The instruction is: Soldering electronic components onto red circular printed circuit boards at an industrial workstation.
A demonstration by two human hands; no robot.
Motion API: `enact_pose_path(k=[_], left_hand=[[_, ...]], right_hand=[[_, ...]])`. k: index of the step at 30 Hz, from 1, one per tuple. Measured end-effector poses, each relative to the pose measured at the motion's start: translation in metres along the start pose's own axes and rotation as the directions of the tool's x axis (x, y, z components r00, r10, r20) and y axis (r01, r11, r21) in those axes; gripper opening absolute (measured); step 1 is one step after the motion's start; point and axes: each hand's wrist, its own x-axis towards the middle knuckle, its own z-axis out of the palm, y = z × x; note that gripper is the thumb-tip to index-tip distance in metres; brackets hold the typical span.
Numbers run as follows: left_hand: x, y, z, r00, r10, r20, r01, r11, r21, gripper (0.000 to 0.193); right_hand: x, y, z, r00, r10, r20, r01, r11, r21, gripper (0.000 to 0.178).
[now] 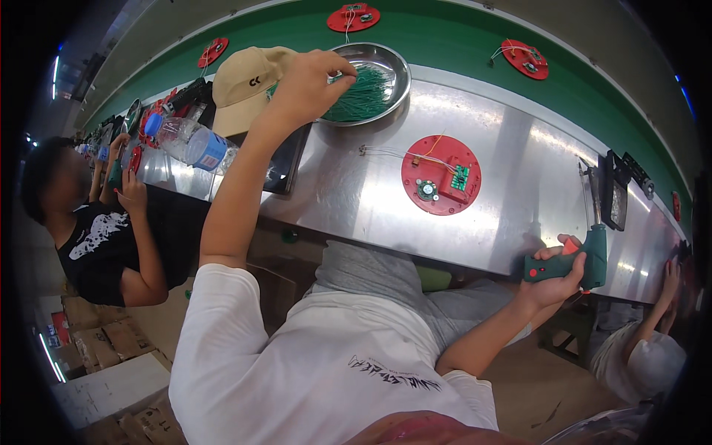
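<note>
Overhead, your left hand [311, 78] pinches thin green wires [363, 93] heaped in a round metal dish [397, 67] on the steel bench [512, 163]. Your right hand [552, 285] wraps closed around a green soldering iron [575, 263] at the bench's near edge, right of a red disc [441, 174] carrying a circuit board.

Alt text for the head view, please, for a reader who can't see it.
At a steel workbench, the left hand reaches into a metal bowl of green wires while the right hand grips a green soldering gun. A red disc with a circuit board lies between them.
</note>
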Motion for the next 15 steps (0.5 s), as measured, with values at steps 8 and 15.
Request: enact_pose_path(k=[8,15], left_hand=[[0.009,-0.012,0.045,0.981,-0.062,0.184,0.030,0.984,0.174,0.013],[0.009,-0.009,0.036,0.990,-0.017,0.137,0.005,0.996,0.085,0.011]], right_hand=[[-0.003,-0.002,0.002,0.999,-0.038,-0.020,0.038,0.999,-0.011,0.041],[-0.005,0.002,-0.002,0.996,-0.073,0.053,0.071,0.997,0.041,0.041]])
